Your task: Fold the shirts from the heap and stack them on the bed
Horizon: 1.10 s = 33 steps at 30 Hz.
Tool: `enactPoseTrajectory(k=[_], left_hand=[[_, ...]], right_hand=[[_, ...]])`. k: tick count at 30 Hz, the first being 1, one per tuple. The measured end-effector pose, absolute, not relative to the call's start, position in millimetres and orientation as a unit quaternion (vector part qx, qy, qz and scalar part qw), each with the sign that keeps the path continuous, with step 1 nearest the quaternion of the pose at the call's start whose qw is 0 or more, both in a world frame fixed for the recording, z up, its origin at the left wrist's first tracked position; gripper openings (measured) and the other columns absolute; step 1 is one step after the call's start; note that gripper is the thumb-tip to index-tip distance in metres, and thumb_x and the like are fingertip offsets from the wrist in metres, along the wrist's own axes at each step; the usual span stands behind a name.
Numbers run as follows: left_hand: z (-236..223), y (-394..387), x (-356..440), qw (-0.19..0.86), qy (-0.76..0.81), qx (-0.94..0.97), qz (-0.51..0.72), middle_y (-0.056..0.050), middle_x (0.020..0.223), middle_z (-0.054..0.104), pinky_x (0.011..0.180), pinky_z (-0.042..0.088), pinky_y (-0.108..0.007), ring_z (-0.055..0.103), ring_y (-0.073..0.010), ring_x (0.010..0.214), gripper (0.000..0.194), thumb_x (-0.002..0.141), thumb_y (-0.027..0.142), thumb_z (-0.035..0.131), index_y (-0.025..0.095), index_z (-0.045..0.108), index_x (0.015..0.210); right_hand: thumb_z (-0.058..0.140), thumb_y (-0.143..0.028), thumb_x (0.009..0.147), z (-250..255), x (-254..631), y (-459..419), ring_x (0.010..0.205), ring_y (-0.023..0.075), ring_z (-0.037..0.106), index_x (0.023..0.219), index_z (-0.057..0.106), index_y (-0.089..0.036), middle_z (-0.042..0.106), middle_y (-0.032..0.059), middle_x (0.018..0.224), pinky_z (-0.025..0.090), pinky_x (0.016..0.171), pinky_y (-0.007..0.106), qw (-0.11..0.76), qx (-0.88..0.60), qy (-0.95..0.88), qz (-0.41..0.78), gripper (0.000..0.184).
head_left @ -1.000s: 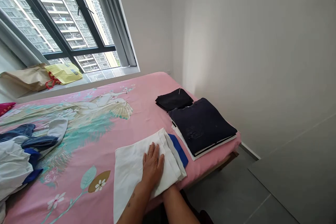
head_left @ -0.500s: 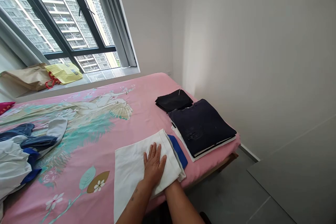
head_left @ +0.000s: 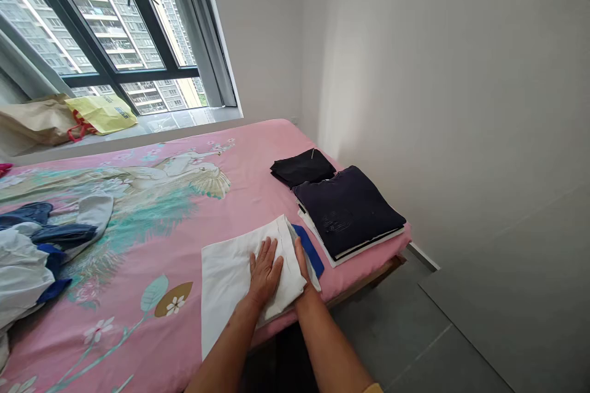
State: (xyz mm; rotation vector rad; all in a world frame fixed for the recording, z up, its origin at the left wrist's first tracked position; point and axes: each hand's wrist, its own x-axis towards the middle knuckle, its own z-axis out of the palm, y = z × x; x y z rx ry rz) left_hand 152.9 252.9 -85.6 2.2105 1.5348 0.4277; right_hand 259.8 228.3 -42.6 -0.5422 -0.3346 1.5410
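A folded white garment [head_left: 230, 270] lies near the front edge of the bed. My left hand [head_left: 266, 273] rests flat on its upper layer, fingers spread. At the garment's right side, my right hand [head_left: 302, 267] is inserted between its layers, with the fingers stretched out and partly covered by cloth. A blue piece of cloth [head_left: 310, 250] sticks out from beneath the white one. Just beyond it stands a stack topped by a folded dark navy garment [head_left: 353, 212], with white edges showing below. A folded black garment [head_left: 302, 167] lies behind that stack.
The pink floral bedsheet [head_left: 258, 166] covers the bed. On the left is a loose heap of white and denim clothes [head_left: 27, 276]. Paper bag [head_left: 37, 123] and yellow bag [head_left: 102, 113] sit on the windowsill. Grey floor [head_left: 396, 319] and a wall border the right side.
My right hand has come up from under the garment's front edge to its right side, and its fingers now show partly. My left hand stays flat on the cloth. The view has shifted slightly.
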Motion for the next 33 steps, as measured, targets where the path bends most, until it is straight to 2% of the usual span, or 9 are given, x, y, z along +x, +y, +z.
enactPoseTrajectory(k=[3,7,9,12,15,19,22,26,33], left_hand=[[-88,251,154,0.180,0.544,0.809,0.128,-0.005,0.153,0.017,0.112,0.003,-0.052,0.012,-0.0201,0.141,0.055,0.092,0.040,0.027,0.024,0.024,0.144],[-88,248,159,0.121,0.522,0.841,0.073,-0.005,0.154,0.012,0.109,-0.001,-0.058,0.008,-0.0264,0.141,0.067,0.084,0.056,0.038,0.027,0.026,0.144],[-86,247,161,0.104,0.515,0.849,0.048,-0.006,0.154,0.009,0.107,-0.003,-0.061,0.005,-0.0292,0.141,0.074,0.081,0.063,0.039,0.027,0.024,0.144],[-80,246,164,0.103,0.515,0.851,0.016,-0.008,0.154,0.008,0.105,-0.002,-0.064,0.004,-0.0307,0.141,0.078,0.080,0.065,0.037,0.026,0.021,0.145],[-77,237,165,0.089,0.513,0.854,0.018,-0.009,0.154,0.008,0.106,-0.002,-0.064,0.006,-0.0288,0.141,0.073,0.083,0.060,0.034,0.023,0.021,0.145],[-82,216,172,0.060,0.512,0.856,0.042,-0.010,0.154,0.010,0.107,-0.002,-0.062,0.007,-0.0287,0.141,0.073,0.084,0.058,0.033,0.020,0.021,0.145],[-86,205,179,0.063,0.521,0.849,0.053,-0.011,0.153,0.011,0.108,-0.001,-0.062,0.006,-0.0299,0.141,0.076,0.082,0.058,0.037,0.018,0.021,0.145],[-77,201,167,0.086,0.521,0.847,0.056,-0.008,0.153,0.016,0.110,0.005,-0.059,0.010,-0.0255,0.141,0.063,0.087,0.042,0.034,0.019,0.024,0.144],[-64,204,85,0.025,0.601,0.797,0.055,-0.009,0.150,0.025,0.110,0.006,-0.058,0.019,-0.0246,0.139,0.056,0.091,0.040,0.024,0.015,0.035,0.140]], right_hand=[[0.037,-0.066,0.084,-47,290,214,0.123,0.0217,0.045,0.117,0.058,-0.024,0.056,0.0052,0.127,0.039,0.099,0.040,0.653,-0.243,-0.145,0.702,0.057],[0.037,-0.065,0.083,-34,346,169,0.129,0.0200,0.039,0.124,0.053,-0.029,0.050,0.0037,0.135,0.037,0.100,0.041,0.690,-0.290,-0.170,0.641,0.057],[0.045,-0.060,0.083,-29,366,144,0.123,0.0205,0.046,0.122,0.055,-0.028,0.055,0.0050,0.130,0.040,0.097,0.040,0.721,-0.337,-0.173,0.581,0.051],[0.059,-0.052,0.077,-35,374,112,0.098,0.0196,0.061,0.107,0.063,-0.023,0.067,0.0055,0.105,0.047,0.083,0.034,0.740,-0.422,-0.139,0.505,0.041],[0.066,-0.049,0.072,-49,362,95,0.075,0.0160,0.062,0.092,0.064,-0.020,0.067,0.0023,0.082,0.049,0.070,0.030,0.730,-0.482,-0.117,0.470,0.035],[0.063,-0.048,0.075,-54,332,100,0.075,0.0154,0.061,0.090,0.063,-0.019,0.066,0.0024,0.080,0.049,0.073,0.029,0.688,-0.531,-0.193,0.456,0.033],[0.054,-0.045,0.083,-41,306,124,0.092,0.0181,0.061,0.093,0.063,-0.019,0.067,0.0044,0.092,0.046,0.087,0.032,0.637,-0.539,-0.348,0.427,0.030],[0.042,-0.036,0.089,-28,278,169,0.111,0.0184,0.054,0.107,0.060,-0.019,0.062,0.0065,0.114,0.038,0.100,0.034,0.532,-0.525,-0.562,0.354,0.030],[0.032,-0.032,0.092,-42,234,238,0.138,0.0223,0.021,0.133,0.044,-0.012,0.037,0.0119,0.144,0.013,0.113,0.043,0.276,-0.586,-0.732,0.209,0.048]])
